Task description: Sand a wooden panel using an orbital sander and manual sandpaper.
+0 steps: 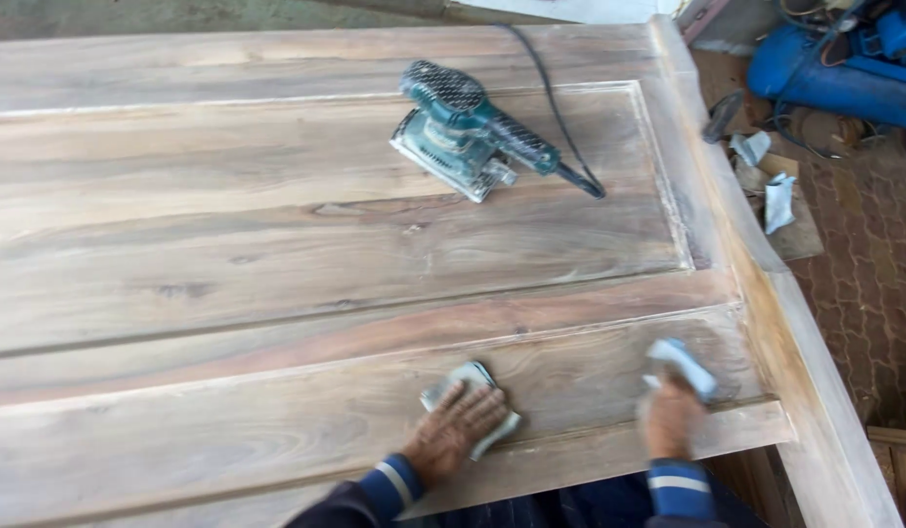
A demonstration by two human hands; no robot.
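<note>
A large wooden door panel (277, 244) lies flat and fills most of the view. My left hand (458, 430) presses flat on a pale sheet of sandpaper (463, 376) near the panel's front edge. My right hand (671, 418) grips a folded pale piece of sandpaper (683, 362) against the wood by the raised moulding at the right; this hand looks blurred. A teal electric sander (463, 132) rests untouched on the panel farther back, its black cord (551, 88) trailing away over the far edge.
Right of the panel's edge is a brick-paved floor (873, 274) with scraps of paper (777, 200) and a wooden offcut. A blue machine with hoses (834, 68) stands at the top right corner.
</note>
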